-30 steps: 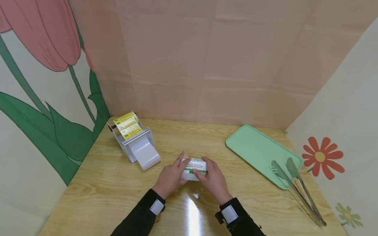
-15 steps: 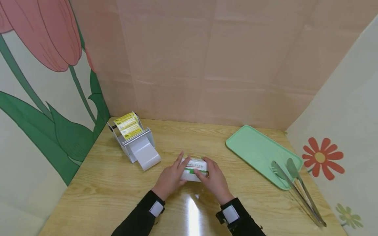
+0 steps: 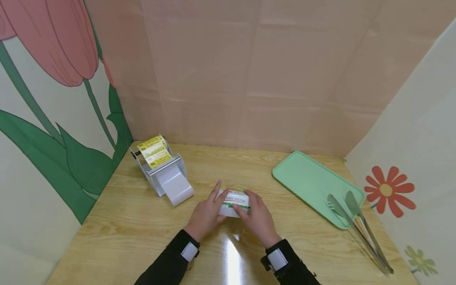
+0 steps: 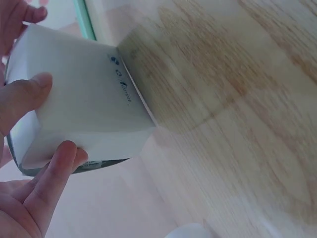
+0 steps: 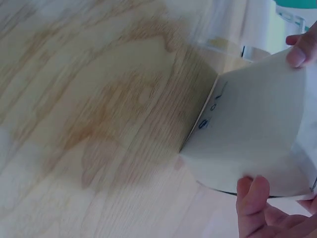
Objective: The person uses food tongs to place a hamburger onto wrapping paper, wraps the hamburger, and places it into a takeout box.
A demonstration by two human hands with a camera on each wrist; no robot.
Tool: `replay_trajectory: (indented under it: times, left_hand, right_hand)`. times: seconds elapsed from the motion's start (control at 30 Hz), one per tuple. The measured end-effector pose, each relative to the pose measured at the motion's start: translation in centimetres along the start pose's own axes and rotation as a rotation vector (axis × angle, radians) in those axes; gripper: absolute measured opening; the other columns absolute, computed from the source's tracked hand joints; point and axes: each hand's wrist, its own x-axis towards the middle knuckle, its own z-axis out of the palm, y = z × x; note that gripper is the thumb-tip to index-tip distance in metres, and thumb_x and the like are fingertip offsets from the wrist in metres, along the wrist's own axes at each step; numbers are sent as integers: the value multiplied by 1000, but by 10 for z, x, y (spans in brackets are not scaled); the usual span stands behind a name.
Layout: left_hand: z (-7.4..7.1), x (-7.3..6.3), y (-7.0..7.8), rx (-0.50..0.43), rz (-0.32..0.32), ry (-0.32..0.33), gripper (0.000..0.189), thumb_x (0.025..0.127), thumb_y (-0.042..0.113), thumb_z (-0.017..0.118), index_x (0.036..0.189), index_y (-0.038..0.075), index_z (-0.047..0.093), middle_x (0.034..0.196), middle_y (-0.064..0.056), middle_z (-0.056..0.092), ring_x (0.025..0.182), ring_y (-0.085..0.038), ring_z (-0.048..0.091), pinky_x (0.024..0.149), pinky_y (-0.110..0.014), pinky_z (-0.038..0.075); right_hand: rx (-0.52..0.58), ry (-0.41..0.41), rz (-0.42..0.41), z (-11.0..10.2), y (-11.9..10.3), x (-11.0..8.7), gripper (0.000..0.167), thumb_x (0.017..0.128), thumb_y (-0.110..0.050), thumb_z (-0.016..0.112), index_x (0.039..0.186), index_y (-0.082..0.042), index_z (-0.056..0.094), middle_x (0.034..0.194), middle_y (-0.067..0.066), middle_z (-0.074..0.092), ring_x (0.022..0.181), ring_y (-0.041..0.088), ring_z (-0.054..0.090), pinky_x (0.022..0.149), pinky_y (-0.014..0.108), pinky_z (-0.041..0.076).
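A small white cardboard box (image 3: 236,200) with a green stripe and printed lettering sits on the table, between both hands in the head view. My left hand (image 3: 204,215) holds its left side, index finger over the top edge. The right hand (image 3: 261,219) grips the opposite side, with the thumb across the printed face. Seen from the left wrist, a plain side of the box (image 4: 84,84) bears small dark symbols, and its lower edge meets the wood. In the right wrist view, fingertips (image 5: 252,193) press against the box (image 5: 247,119).
To the left stands a metal roll dispenser (image 3: 158,166) with a yellow printed strip and a white tongue curling forward. A green tray (image 3: 303,174) lies on the right, with metal tongs (image 3: 368,233) resting across its near end. Walls with a pink sheet (image 3: 242,79) enclose the table (image 3: 117,229).
Both hands keep their hold on the box. Only slight shifts of the fingers and box show; the dispenser, tray and tongs stay put.
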Motion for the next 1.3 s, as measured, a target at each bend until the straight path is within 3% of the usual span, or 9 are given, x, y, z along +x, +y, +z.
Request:
replay_trajectory:
  times: [0.2,0.3,0.4,0.63,0.8,1.1,1.3]
  left_hand:
    - [-2,-1,-1,-8,11,19,83,77,28,86,146,7,46,154,-23,35,62,-19,63,57,-27,53]
    - [-1,-1,-1,-8,15,18,83,77,29,86,146,7,46,151,-22,39,70,-22,67,62,-30,55]
    - [-1,0,-1,-2,21,7,83,77,29,86,146,8,46,149,-21,43,79,-24,69,67,-33,57]
    - [-2,1,-3,-13,46,23,81,76,31,86,143,7,48,142,-18,50,89,-25,69,72,-34,57]
    - [-2,1,-4,-27,56,21,79,78,32,85,143,8,48,140,-18,52,91,-25,69,75,-34,57]
    - [-1,0,-4,-46,69,55,78,76,32,86,140,5,51,137,-20,54,92,-27,69,73,-35,58]
    - [0,-1,-3,-50,72,53,79,74,29,88,140,5,51,138,-20,53,89,-27,70,71,-35,58]
  right_hand:
    - [14,-48,-27,-4,5,-2,87,82,-43,79,147,-2,38,141,27,46,106,34,58,83,47,53]
    - [-46,-38,-96,-8,7,-3,101,72,-41,88,150,-3,35,145,27,42,116,42,53,91,53,49]
    - [-132,-23,-188,-11,9,-5,105,67,-34,92,151,-5,35,149,24,40,122,46,49,95,56,47]
    - [-217,-43,-278,-16,10,-4,91,70,-20,91,147,-7,44,150,22,41,104,39,63,83,47,55]
    - [-262,-51,-296,-17,12,-4,86,73,-20,89,146,-4,45,148,26,43,83,32,68,70,41,57]
    - [-227,-41,-318,-21,11,-5,77,80,-30,83,144,-6,49,146,23,46,71,27,67,65,41,56]
    - [-101,49,-270,-17,4,-3,51,89,-31,74,129,-2,62,132,27,58,95,39,68,77,51,55]
